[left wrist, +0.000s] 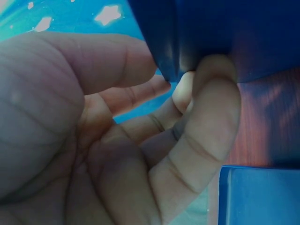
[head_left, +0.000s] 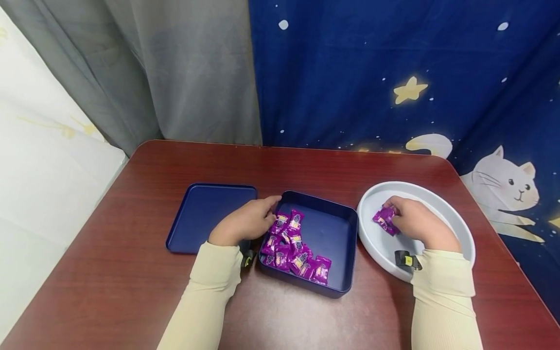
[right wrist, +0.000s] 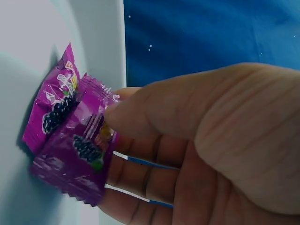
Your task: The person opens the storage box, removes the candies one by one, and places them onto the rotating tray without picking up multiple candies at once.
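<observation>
In the head view, my left hand (head_left: 247, 221) is at the left wall of a dark blue rectangular box (head_left: 334, 231). Its fingers curl against the wall and rim near the far left corner, as the left wrist view shows close up. Purple wrapped candies (head_left: 282, 253) with grape pictures lie along the box's left and near sides. Over a round white tray (head_left: 455, 218), my right hand (head_left: 415, 221) pinches a purple candy (right wrist: 77, 150) between thumb and fingers. A second purple candy (right wrist: 54, 105) is right behind it, against the tray; whether it is gripped too, I cannot tell.
A flat dark blue lid (head_left: 210, 209) lies left of the box, partly under my left forearm and hand. The box stands close beside the white tray. Grey and blue curtains (head_left: 341, 73) hang behind the reddish-brown table (head_left: 109, 257).
</observation>
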`<move>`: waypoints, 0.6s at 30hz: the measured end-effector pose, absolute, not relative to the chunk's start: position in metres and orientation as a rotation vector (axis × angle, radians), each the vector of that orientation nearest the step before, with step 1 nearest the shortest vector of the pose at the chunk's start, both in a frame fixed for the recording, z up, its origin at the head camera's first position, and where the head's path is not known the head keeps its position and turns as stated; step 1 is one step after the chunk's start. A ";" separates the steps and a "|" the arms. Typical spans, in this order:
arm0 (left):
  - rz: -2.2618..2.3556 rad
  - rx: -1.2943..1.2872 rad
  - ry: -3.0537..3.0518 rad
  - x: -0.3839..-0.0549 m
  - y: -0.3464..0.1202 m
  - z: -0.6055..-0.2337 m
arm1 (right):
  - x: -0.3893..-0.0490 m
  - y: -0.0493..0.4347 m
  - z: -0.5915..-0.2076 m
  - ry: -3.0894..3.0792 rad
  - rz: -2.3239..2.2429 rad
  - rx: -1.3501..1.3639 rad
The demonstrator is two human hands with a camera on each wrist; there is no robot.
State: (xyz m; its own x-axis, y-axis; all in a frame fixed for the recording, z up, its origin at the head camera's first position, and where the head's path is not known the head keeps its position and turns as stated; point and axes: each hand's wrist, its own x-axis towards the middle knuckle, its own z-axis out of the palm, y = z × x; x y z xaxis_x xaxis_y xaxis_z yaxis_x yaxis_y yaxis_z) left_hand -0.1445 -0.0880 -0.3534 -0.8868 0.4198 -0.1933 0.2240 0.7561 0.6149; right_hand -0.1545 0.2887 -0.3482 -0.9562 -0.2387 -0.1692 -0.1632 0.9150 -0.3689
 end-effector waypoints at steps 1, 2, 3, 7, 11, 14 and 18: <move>0.863 0.498 2.636 -0.144 -0.088 -0.353 | -0.155 0.289 -0.348 2.866 -0.527 -0.304; 0.862 0.500 2.637 -0.144 -0.088 -0.353 | -0.155 0.289 -0.348 2.866 -0.528 -0.304; 0.863 0.494 2.637 -0.144 -0.088 -0.353 | -0.155 0.290 -0.348 2.868 -0.528 -0.309; 0.858 0.489 2.641 -0.144 -0.087 -0.352 | -0.155 0.291 -0.347 2.871 -0.530 -0.321; 0.853 0.487 2.645 -0.145 -0.087 -0.353 | -0.154 0.292 -0.346 2.871 -0.525 -0.312; 0.850 0.489 2.647 -0.145 -0.087 -0.353 | -0.153 0.293 -0.344 2.881 -0.516 -0.312; 0.846 0.489 2.646 -0.145 -0.087 -0.354 | -0.151 0.292 -0.341 2.888 -0.512 -0.319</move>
State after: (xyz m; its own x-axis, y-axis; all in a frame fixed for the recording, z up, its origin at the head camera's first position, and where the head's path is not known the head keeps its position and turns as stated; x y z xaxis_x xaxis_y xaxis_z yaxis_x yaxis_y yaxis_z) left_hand -0.1451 -0.0867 -0.3535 -0.8905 0.4115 -0.1944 0.2222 0.7660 0.6033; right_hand -0.1514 0.2923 -0.3412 -0.9586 -0.2429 -0.1484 -0.1771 0.9171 -0.3571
